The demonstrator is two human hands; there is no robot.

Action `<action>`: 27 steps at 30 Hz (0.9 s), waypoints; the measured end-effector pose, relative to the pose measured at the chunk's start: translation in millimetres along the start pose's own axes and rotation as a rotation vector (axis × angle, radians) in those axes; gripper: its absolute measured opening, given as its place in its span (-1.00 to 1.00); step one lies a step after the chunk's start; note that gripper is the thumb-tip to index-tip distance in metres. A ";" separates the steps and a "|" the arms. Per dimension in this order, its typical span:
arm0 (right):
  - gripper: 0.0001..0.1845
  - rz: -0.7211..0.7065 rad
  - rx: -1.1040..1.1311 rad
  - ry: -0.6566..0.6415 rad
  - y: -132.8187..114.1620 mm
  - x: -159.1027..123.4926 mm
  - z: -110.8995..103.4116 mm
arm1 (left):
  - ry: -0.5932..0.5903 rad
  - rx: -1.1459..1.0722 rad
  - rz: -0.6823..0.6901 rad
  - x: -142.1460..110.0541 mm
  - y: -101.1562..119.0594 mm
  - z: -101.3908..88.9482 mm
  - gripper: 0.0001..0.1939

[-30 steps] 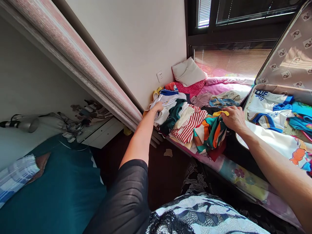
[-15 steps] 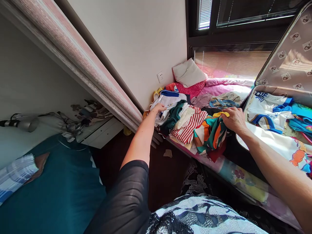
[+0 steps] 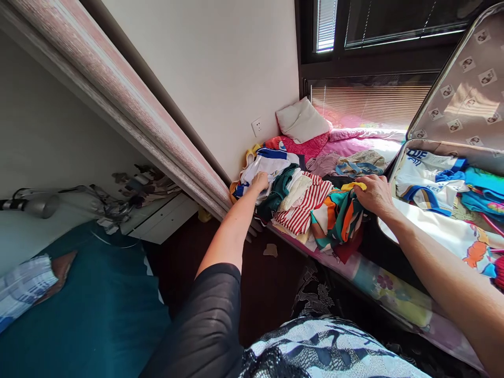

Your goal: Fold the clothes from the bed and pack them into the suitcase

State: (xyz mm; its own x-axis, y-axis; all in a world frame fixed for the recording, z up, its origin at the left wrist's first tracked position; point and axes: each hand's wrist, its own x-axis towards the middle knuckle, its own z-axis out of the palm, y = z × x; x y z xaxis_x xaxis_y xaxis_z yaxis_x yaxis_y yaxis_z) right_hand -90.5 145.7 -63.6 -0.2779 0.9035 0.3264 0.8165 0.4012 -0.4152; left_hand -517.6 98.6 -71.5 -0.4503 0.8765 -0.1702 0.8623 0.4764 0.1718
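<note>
My left hand (image 3: pixel 260 181) is closed on a white and blue shirt (image 3: pixel 275 161) at the left end of a row of clothes; its fingertips are hidden. Right beside it lies a dark green garment (image 3: pixel 282 185). Further along are a cream garment (image 3: pixel 297 191) and a red-and-white striped garment (image 3: pixel 311 202). At the right end of the row, my right hand (image 3: pixel 374 194) grips a yellow piece of cloth (image 3: pixel 353 186), fingers curled. It rests against a green, orange and white garment (image 3: pixel 334 218), and whether the two are one piece I cannot tell.
An open suitcase (image 3: pixel 397 168) with clothes inside stands on the right of the window ledge. A cushion (image 3: pixel 303 119) leans in the corner. More clothes (image 3: pixel 360 163) lie behind the row. Left are a curtain (image 3: pixel 157 115), a white drawer cabinet (image 3: pixel 163 218) and a teal-covered bed (image 3: pixel 98 304).
My left hand has gone from extended fingers to a closed grip on the white and blue shirt. My right hand stays at the yellow cloth. The view has shifted slightly.
</note>
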 end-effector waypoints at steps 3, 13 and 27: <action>-0.52 0.001 -0.015 -0.014 0.1 -0.1 -0.9 | 0.077 -0.022 -0.068 -6.7 0.4 2.8 -0.46; -0.52 0.010 0.038 0.011 4.2 2.9 5.0 | 0.508 -0.218 -0.051 -4.5 -25.5 -112.5 -0.41; 0.57 -0.437 0.930 -0.178 -97.2 -37.4 -73.2 | 0.043 -0.684 0.645 -187.1 76.8 -254.1 -0.48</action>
State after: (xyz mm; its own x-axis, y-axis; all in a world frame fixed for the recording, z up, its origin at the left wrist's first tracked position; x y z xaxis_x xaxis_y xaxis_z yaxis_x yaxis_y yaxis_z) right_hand -122.4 61.9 26.7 -0.5880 0.6302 0.5071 -0.0642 0.5885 -0.8059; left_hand -426.0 -11.2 220.1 0.0469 0.9807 0.1898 0.6308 -0.1764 0.7556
